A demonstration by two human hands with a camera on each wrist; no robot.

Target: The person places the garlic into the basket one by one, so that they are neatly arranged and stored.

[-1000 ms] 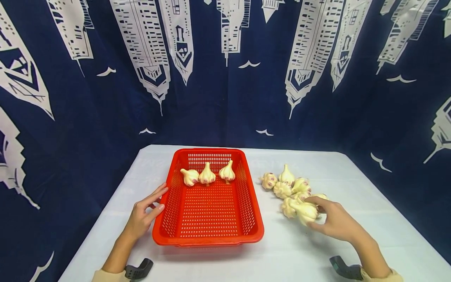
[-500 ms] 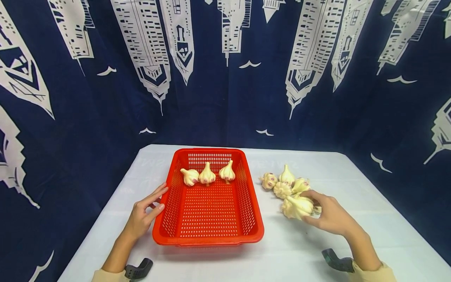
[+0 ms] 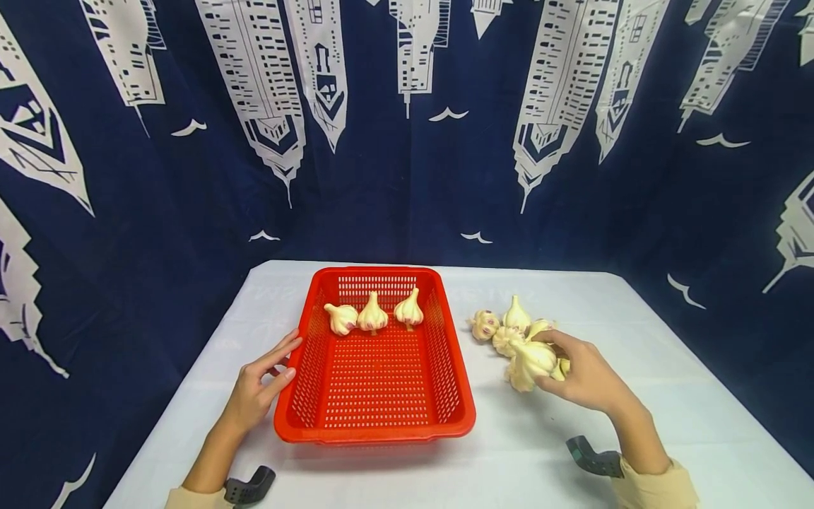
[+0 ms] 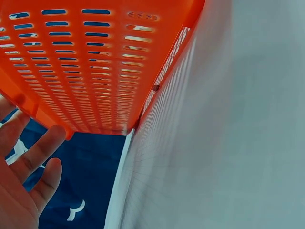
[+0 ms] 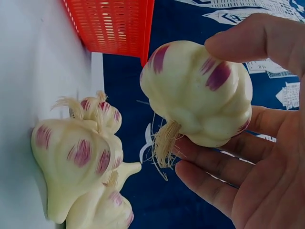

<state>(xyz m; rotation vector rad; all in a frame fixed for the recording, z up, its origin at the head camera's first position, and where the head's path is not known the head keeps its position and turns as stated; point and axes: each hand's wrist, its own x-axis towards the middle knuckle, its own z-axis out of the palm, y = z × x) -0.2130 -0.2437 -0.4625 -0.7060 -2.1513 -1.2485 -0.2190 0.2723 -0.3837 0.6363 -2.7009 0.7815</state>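
Note:
A red perforated basket stands on the white table, with three garlic bulbs along its far part. Against the basket's left side rests my left hand, fingers extended. In the right wrist view, my right hand holds a garlic bulb between thumb and fingers, its root tuft hanging beside the fingertips. The head view shows my right hand with that bulb over the near part of a garlic pile, partly covering it. The left wrist view shows fingers beside the basket wall.
The white table carries the basket at its middle and the garlic pile to the right of it. A dark blue cloth printed with white buildings hangs behind the table and at both sides.
My right hand has moved left and slightly away from me, and the garlic bulb has moved with it. My left hand and the basket have stayed in place.

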